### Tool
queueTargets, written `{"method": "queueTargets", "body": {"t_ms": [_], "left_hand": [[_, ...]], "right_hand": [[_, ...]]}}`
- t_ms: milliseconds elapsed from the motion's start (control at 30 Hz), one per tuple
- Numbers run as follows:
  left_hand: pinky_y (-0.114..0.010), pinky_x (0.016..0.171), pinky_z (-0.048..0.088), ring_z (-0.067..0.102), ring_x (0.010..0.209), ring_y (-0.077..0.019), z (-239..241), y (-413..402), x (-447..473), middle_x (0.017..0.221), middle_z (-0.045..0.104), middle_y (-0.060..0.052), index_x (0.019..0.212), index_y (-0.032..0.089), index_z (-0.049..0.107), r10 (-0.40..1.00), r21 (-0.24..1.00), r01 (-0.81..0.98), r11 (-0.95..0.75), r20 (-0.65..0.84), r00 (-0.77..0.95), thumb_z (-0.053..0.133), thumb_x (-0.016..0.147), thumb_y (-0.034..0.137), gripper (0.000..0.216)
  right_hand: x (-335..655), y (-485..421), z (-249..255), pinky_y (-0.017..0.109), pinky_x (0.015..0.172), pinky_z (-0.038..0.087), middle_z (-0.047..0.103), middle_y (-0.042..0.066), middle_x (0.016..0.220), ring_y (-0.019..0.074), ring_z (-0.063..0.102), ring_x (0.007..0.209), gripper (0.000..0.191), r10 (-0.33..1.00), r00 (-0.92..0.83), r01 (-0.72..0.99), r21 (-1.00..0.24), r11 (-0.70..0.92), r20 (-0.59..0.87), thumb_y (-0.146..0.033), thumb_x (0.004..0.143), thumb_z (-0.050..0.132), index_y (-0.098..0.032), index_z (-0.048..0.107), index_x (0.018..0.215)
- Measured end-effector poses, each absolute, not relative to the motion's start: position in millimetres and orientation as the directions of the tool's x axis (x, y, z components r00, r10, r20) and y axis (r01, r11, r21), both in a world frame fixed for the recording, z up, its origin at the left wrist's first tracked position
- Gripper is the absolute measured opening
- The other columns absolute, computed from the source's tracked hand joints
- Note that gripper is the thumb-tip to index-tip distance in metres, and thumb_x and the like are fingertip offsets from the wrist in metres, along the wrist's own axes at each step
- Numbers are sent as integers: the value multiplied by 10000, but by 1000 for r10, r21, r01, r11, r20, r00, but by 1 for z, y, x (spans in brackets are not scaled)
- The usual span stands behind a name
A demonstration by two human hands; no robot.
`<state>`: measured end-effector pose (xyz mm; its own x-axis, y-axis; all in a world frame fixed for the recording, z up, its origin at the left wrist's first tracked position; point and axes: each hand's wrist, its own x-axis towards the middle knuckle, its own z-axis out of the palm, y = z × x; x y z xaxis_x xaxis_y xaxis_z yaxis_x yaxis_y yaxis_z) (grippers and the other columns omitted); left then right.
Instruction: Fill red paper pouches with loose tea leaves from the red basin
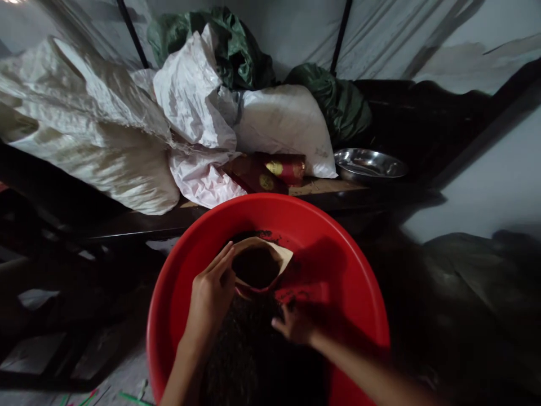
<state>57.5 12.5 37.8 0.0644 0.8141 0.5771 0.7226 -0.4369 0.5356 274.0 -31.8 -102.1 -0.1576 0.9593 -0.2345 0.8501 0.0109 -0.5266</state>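
Note:
A large red plastic tub [367, 270] holds dark, loose, leaf-like material [240, 344]. Inside it stands a paper bag [286, 255] with a pale inner lining and a reddish outside, its mouth spread wide and dark within. My left hand [213, 287] grips the bag's left rim, fingers along the edge; the thumb is mostly hidden. Just below and right of the bag, low over the dark material, is my right hand [293, 326]. Its thumb and a finger show apart, slightly blurred, with nothing visible between them; shadow covers the other fingers.
Behind the tub, a dark wooden bench [139, 223] carries white woven sacks [283, 121], green sacks [333, 101], red packets [287, 169] and a shiny metal basin [369, 163]. Another dark sack [477, 282] lies at right. Small green pieces [133, 398] lie on the floor.

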Motion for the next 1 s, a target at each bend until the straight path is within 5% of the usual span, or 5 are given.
{"method": "queueTargets", "body": {"t_ms": [100, 233, 600, 900, 1000], "left_hand": [[-324, 1052, 609, 716, 1218, -212, 40, 9, 56, 1369, 713, -18, 1281, 222, 743, 827, 533, 723, -440, 553, 95, 550, 935, 160, 401], [-364, 1081, 591, 689, 1257, -235, 38, 11, 53, 1387, 696, -23, 1306, 225, 731, 841, 543, 730, -416, 535, 81, 547, 932, 175, 420], [-395, 1040, 624, 689, 1274, -259, 54, 21, 54, 1540, 568, -39, 1436, 274, 640, 891, 580, 693, -429, 400, 216, 523, 869, 50, 620], [-396, 1070, 600, 688, 1275, -264, 59, 18, 47, 1473, 642, -38, 1364, 278, 700, 884, 571, 696, -435, 419, 209, 521, 887, 69, 550], [-359, 989, 633, 733, 1198, -264, 55, 16, 39, 1455, 658, -65, 1197, 239, 782, 892, 570, 708, -418, 407, 199, 504, 913, 127, 413]], "right_hand": [[247, -67, -119, 561, 1008, 533, 596, 315, 1440, 419, 666, 1244, 568, 870, -141, 920, -386, -60, -472, -384, 974, 582, -103, 595, 1468], [249, -67, -120, 401, 986, 556, 718, 174, 1321, 295, 731, 1156, 415, 790, -234, 920, -391, -9, -567, -316, 1000, 541, -224, 679, 1381], [289, -19, 75, 271, 955, 531, 773, 15, 1088, 161, 726, 1014, 203, 883, -344, 444, -773, 453, 319, -355, 1023, 571, -274, 723, 1130], [346, 10, 68, 289, 748, 536, 742, 40, 873, 186, 697, 799, 373, 984, -31, 524, -835, 164, 174, -515, 997, 534, -196, 714, 929], [355, -9, 32, 440, 891, 587, 760, 140, 1140, 308, 724, 1061, 423, 986, 43, 742, -666, 75, 159, -528, 959, 598, -189, 717, 1181]]}}
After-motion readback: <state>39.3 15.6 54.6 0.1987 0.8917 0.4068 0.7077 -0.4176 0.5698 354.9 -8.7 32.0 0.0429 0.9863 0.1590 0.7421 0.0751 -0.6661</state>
